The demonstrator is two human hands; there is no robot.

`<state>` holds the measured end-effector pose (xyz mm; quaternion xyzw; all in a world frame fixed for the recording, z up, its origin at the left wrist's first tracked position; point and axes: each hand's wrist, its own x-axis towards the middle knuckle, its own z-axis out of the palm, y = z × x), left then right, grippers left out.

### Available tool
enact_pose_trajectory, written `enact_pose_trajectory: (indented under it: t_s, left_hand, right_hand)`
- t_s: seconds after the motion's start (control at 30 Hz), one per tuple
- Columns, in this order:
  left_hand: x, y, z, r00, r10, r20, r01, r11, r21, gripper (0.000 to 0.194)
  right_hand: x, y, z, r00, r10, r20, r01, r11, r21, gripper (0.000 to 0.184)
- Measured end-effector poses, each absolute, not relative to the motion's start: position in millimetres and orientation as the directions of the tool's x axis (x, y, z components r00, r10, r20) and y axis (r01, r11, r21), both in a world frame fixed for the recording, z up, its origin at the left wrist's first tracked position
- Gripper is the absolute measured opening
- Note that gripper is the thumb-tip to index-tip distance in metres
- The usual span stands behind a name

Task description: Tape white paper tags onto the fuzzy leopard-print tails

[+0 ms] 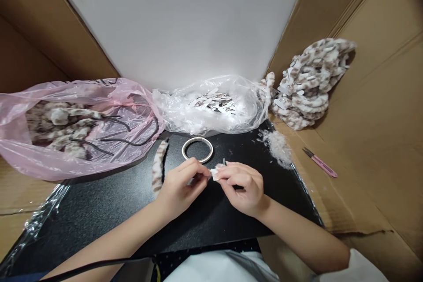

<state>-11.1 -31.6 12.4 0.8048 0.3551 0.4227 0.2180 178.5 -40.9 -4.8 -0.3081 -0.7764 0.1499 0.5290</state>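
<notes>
Over the black tabletop, my left hand (187, 183) and my right hand (243, 185) meet fingertip to fingertip. Between them is a small white piece (215, 174), flat and pale, that my right thumb and fingers pinch. The closed left fingertips press together at its left edge; what they grip there is hidden. A thin grey tip (224, 161) sticks up behind my right fingers, too covered to name. Just beyond the hands lies a roll of white tape (197, 149). A spotted furry strip (159, 165) with a dark end rests left of my left hand.
A pink plastic bag (132, 97) with furry strips and dark cords lies left. At the back is a clear bag (172, 114) of white and dark pieces. Right are a furry heap (310, 81), white fluff (278, 146) and pink-handled snips (322, 165). Cardboard walls enclose the table (109, 211).
</notes>
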Motion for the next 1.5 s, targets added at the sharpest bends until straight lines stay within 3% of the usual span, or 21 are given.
enact_pose_trajectory:
  t_s: [0.17, 0.3, 0.73, 0.87, 1.17, 1.37, 1.5]
  left_hand:
    - [-10.6, -27.0, 6.3, 0.366, 0.872, 0.324, 0.328, -0.446, 0.833, 0.008]
    - [-6.7, -26.3, 3.9, 0.367, 0.889, 0.272, 0.283, -0.385, 0.878, 0.013]
    - [-10.1, -22.9, -3.3, 0.530, 0.732, 0.428, 0.378, -0.656, 0.653, 0.006]
    - [-11.6, -21.1, -1.9, 0.573, 0.715, 0.401, 0.368, -0.661, 0.654, 0.005]
    - [-11.8, -22.1, 7.6, 0.588, 0.770, 0.248, 0.353, -0.520, 0.778, 0.010]
    - [-11.4, -23.2, 8.2, 0.558, 0.789, 0.259, 0.335, -0.499, 0.799, 0.009]
    - [-10.4, -26.0, 11.1, 0.496, 0.833, 0.243, 0.357, -0.451, 0.818, 0.014]
  right_hand:
    - [172.0, -39.2, -11.0, -0.166, 0.733, 0.659, 0.368, 0.666, -0.648, 0.020]
    - [166.0, -35.1, -20.2, -0.079, 0.796, 0.600, 0.411, 0.574, -0.708, 0.013]
    - [163.1, -33.4, -28.3, -0.017, 0.886, 0.463, 0.358, 0.438, -0.825, 0.009]
    - [163.9, -33.4, -26.4, -0.025, 0.872, 0.489, 0.397, 0.458, -0.796, 0.013]
    - [165.9, -33.7, -24.9, -0.031, 0.740, 0.672, 0.461, 0.607, -0.647, 0.017]
    - [167.0, -35.2, -23.1, -0.056, 0.728, 0.683, 0.376, 0.649, -0.661, 0.023]
    - [169.3, -37.8, -17.7, -0.113, 0.654, 0.748, 0.301, 0.740, -0.602, 0.030]
